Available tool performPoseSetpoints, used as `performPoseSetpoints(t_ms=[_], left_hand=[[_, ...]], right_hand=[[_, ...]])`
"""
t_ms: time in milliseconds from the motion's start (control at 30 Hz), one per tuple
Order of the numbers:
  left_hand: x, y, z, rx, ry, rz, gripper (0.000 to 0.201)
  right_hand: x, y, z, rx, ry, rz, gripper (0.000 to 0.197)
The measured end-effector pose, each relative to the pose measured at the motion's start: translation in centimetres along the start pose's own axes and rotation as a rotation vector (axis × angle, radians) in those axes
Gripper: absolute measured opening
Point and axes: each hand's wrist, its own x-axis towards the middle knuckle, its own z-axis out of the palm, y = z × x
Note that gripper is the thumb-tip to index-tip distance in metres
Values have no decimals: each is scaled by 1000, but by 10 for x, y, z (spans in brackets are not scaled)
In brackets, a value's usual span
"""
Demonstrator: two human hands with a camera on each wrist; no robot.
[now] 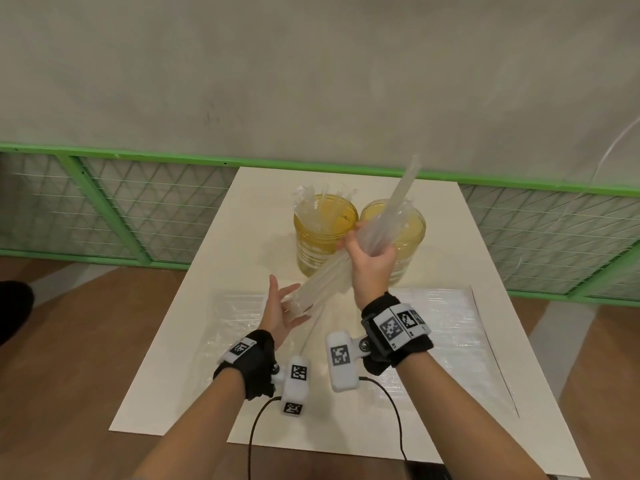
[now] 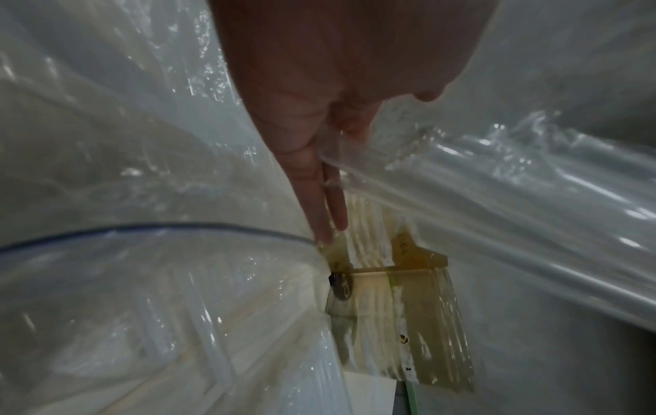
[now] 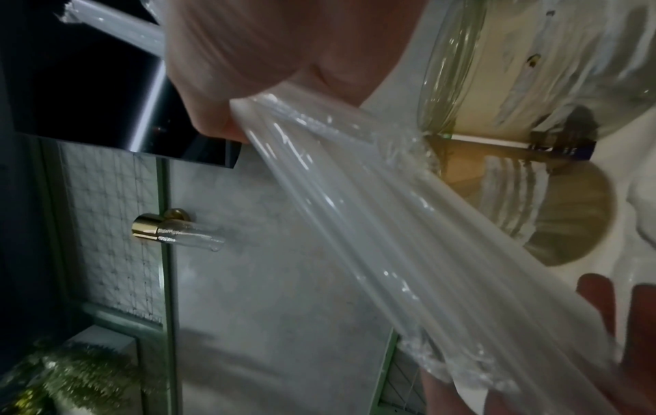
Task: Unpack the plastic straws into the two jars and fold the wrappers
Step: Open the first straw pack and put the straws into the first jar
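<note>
Two yellow-tinted glass jars stand side by side at the back of the white table [image 1: 242, 393]. The left jar [image 1: 323, 237] holds several clear straws. The right jar [image 1: 414, 226] is partly hidden behind my right hand [image 1: 369, 259], which grips a bundle of clear straws [image 1: 391, 216] around its middle. The bundle slants, its top end up and to the right above the right jar. My left hand [image 1: 282, 310] lies flat against the bundle's lower end, fingers straight [image 2: 321, 202]. Clear wrappers [image 1: 450, 337] lie spread on the table under both wrists.
A green-framed mesh fence [image 1: 114, 202] and a grey wall run behind the table. Brown floor lies on both sides. A dark shape [image 1: 14, 310] sits at the far left. Cables [image 1: 398, 420] hang from the wrist cameras. A brass holder with a glass tube [image 3: 170, 228] sticks out of the wall.
</note>
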Motion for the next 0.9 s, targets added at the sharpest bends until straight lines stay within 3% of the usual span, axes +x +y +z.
performPoseSetpoints(t_ms=[167, 300, 433, 567, 667, 733, 833, 900], left_hand=[[-2, 6, 3, -150, -47, -89, 76], [-3, 6, 5, -140, -45, -113, 60], [-4, 4, 7, -115, -88, -150, 50], [-3, 4, 2, -36, -140, -197, 59], [-7, 7, 1, -7, -163, -245, 59], [-10, 10, 4, -62, -202, -312, 61], [-12, 13, 14, -246, -263, -382, 70], [-8, 13, 16, -328, -253, -355, 66]], right_hand=[[-14, 5, 19, 55, -17, -25, 74], [-18, 18, 22, 39, -19, -2, 66], [-13, 28, 14, -4, -10, 117, 34], [-3, 31, 6, -32, 9, 147, 39], [7, 18, 2, 4, 40, 116, 27], [11, 14, 3, 24, 38, 77, 21], [3, 19, 7, 27, 23, 55, 42], [-1, 24, 6, 31, -4, 45, 40]])
